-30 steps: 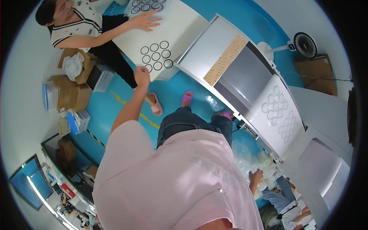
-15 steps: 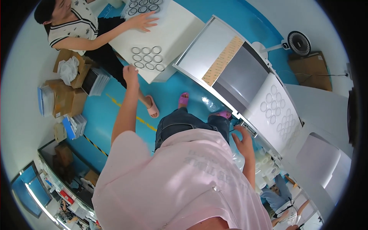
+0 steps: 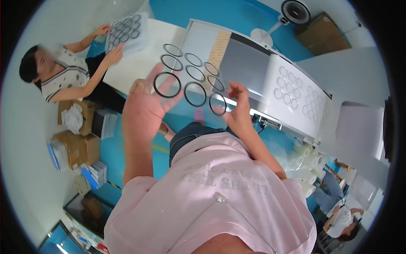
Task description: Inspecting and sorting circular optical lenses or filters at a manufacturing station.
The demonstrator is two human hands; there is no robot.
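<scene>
A clear sheet bearing several thin black rings is raised in front of me, above the gap between the two work surfaces. My left hand grips its left side, with the fingers spread behind the see-through sheet and the thumb nearer me. At the opposite side my right hand pinches the edge with curled fingers. The sheet's own outline is hard to make out; mostly the rings show. Beyond it on the right, two groups of pale rings lie on the white end of a long machine bed.
A co-worker at the white table holds another sheet of rings. A fan stands behind the machine. Cardboard boxes line the left wall. Rolls of film stand at the right; another person sits beyond.
The ringed sheet has left the table corner and is now lifted before me. My right hand has come up to its other edge. The co-worker has taken hold of another sheet.
</scene>
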